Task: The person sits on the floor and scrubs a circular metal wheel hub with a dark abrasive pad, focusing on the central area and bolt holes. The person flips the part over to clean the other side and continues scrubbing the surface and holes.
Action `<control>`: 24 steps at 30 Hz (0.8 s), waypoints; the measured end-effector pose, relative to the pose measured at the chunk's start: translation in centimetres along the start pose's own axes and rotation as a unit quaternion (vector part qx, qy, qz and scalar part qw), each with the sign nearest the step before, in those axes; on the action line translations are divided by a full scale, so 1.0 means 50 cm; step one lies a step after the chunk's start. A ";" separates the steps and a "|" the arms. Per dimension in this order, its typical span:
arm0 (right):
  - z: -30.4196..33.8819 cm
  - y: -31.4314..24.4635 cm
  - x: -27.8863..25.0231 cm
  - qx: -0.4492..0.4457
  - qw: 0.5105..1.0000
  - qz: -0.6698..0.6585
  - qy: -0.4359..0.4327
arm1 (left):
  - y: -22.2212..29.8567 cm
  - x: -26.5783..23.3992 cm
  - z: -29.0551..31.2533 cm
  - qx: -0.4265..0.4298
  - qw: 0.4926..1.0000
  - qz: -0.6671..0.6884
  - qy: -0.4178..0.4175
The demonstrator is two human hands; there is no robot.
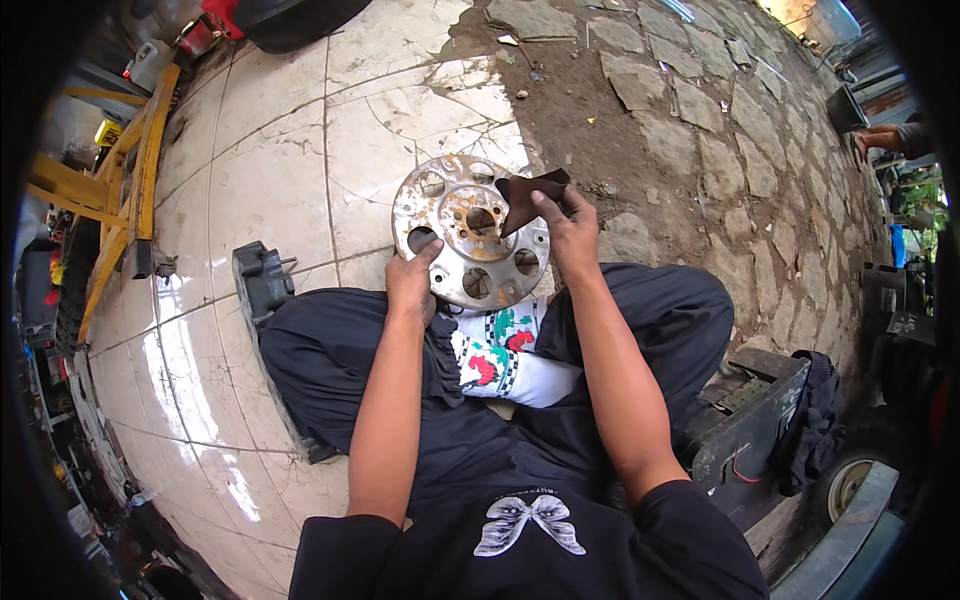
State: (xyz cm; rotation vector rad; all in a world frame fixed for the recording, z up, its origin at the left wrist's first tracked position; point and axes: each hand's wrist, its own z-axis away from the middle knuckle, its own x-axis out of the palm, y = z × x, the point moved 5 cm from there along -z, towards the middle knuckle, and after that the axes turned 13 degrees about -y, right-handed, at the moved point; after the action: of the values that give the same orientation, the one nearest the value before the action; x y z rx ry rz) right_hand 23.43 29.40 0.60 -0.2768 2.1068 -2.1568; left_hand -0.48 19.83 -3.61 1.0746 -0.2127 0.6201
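I can't see the fingers of the left hand under the perforated metal disc; a folded brown sheet hides some rim. The far black basin is cut off.

The left forearm runs forward almost straight, its left hand in a firm grip, the left thumb extended on top, pointing forward and to the right. The right forearm slants inward to the right hand, which sits farther forward, pinching, the right thumb opposed to bent fingers.
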 end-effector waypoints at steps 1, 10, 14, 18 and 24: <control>-0.001 0.003 0.007 0.009 0.997 -0.071 -0.002 | 0.001 0.001 0.000 0.020 1.000 -0.014 -0.012; 0.007 -0.003 0.025 0.073 0.996 -0.013 -0.055 | 0.043 0.019 0.037 0.161 0.922 -0.340 0.091; 0.004 0.025 0.044 0.123 0.987 -0.059 -0.088 | 0.039 0.024 0.031 0.214 0.921 -0.303 0.119; 0.010 0.004 0.056 0.144 0.980 0.006 -0.135 | 0.057 0.033 0.038 0.152 0.981 -0.080 0.087; 0.031 -0.027 0.071 0.207 0.947 -0.195 -0.150 | 0.072 0.069 0.054 0.202 0.958 -0.203 -0.015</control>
State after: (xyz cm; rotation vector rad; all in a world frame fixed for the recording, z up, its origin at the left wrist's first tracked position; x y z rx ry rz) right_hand 20.36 27.21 2.13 -0.9719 1.4866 -2.4993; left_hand 0.65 19.92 1.96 1.4736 0.1168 0.2765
